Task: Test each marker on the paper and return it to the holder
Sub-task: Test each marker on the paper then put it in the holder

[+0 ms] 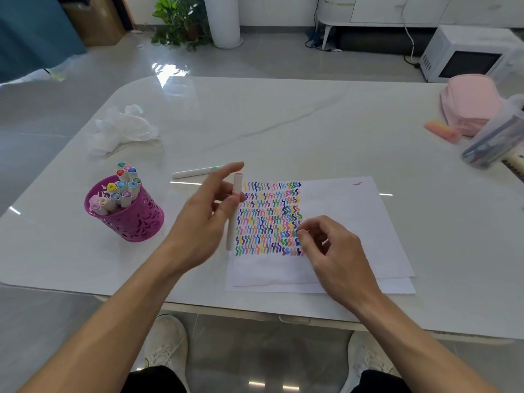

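My left hand (204,217) holds a white marker (234,214) nearly upright just left of the paper (348,222), which is covered in rows of coloured squiggles. Over the squiggles' lower right corner, my right hand (331,248) has its fingers curled and pinched together; whether a cap sits in them is hidden. A purple perforated holder (133,219) with several markers stands to the left. Another white marker (195,172) lies flat on the table beyond my left hand.
Crumpled white plastic (122,131) lies at the back left. A pink pouch (470,106), an orange eraser-like block (442,130) and a clear case of pens (496,140) sit at the right edge. The white table (283,123) ends near my knees.
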Demonstrator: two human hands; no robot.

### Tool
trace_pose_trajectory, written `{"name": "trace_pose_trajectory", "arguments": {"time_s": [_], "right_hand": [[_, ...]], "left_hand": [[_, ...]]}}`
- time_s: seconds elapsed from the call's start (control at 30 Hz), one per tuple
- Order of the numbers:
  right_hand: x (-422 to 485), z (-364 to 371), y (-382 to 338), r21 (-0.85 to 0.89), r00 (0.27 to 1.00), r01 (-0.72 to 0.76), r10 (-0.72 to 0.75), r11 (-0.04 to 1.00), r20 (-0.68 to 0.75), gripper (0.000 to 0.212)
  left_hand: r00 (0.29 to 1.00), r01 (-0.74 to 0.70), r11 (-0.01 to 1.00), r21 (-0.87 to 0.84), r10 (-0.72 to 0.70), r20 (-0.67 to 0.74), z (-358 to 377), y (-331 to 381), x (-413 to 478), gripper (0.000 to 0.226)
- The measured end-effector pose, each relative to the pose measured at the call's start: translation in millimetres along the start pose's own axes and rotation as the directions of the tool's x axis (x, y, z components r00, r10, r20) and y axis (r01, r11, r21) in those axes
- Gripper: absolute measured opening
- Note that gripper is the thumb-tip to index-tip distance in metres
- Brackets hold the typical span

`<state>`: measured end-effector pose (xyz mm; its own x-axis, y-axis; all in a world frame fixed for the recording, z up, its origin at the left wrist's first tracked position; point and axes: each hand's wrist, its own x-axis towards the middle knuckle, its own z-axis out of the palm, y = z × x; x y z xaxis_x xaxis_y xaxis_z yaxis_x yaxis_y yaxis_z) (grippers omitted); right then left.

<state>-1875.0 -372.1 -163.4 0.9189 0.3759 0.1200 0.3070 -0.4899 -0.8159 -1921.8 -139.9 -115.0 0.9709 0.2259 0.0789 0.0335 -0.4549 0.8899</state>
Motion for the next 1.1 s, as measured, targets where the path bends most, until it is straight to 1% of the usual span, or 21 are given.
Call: {"name": "trace_pose_trajectory", "arguments": {"time_s": [0.07,0.17,0.23,0.33,0.43,0.5,0.57,0.67,0.77,0.9,1.0,1.1], "right_hand": [[-0.8,0.8,-3.7,0.021,0.999,0.035,-0.035,0.999,0.014,0.005],[-2.6,0.5,-11.7,0.089,0.993,0.091,-0.097,0.992,0.070,0.011],[-5.1,0.3,-15.7,0.128,0.983,0.109,-0.126,0.986,0.134,0.022],[-7.2,0.0,-14.1,0.067,0.972,0.131,-0.142,0.989,0.186,0.038],[-7.1,-2.1,-8.9,-0.050,0.966,0.164,-0.150,0.985,0.209,0.044],[-6.6,-3.7,-6.0,-0.149,0.951,0.233,-0.192,0.961,0.243,0.037],[-7.4,-5.3,-2.7,-0.211,0.933,0.285,-0.219,0.935,0.285,0.026],[-13.4,-6.2,0.1,-0.266,0.917,0.306,-0.208,0.914,0.340,0.030],[-20.9,-7.8,2.1,-0.313,0.911,0.350,-0.243,0.883,0.333,0.035],[-23.1,-11.9,3.2,-0.343,0.898,0.395,-0.281,0.852,0.338,0.036],[-22.7,-15.1,5.3,-0.366,0.907,0.390,-0.285,0.845,0.311,0.037],[-20.6,-16.0,6.1,-0.377,0.933,0.317,-0.214,0.870,0.291,0.044]], "left_hand": [[0.999,0.001,0.993,-0.118,0.005,0.046,6.0,2.8,-3.1,0.044],[0.995,0.051,0.965,-0.255,-0.026,0.101,19.4,7.9,-10.0,0.030],[0.989,0.094,0.953,-0.287,-0.058,0.133,27.8,11.4,-15.1,0.020],[0.986,0.103,0.974,-0.203,-0.073,0.149,35.1,12.7,-19.9,0.016],[0.981,0.086,0.994,-0.068,-0.072,0.178,35.1,12.9,-22.4,0.015],[0.973,0.075,0.995,0.059,-0.086,0.215,35.8,11.7,-24.5,0.010],[0.959,0.063,0.983,0.175,-0.108,0.262,39.5,8.9,-26.9,0.012],[0.935,0.032,0.955,0.293,-0.132,0.328,46.4,7.1,-31.1,0.022],[0.930,0.032,0.958,0.285,-0.133,0.344,51.2,7.9,-35.5,0.030],[0.942,0.049,0.967,0.248,-0.127,0.309,57.8,6.9,-42.6,0.036],[0.952,0.084,0.973,0.216,-0.142,0.269,57.6,4.9,-43.6,0.031],[0.961,0.092,0.972,0.216,-0.144,0.238,55.6,4.5,-40.5,0.024]]}}
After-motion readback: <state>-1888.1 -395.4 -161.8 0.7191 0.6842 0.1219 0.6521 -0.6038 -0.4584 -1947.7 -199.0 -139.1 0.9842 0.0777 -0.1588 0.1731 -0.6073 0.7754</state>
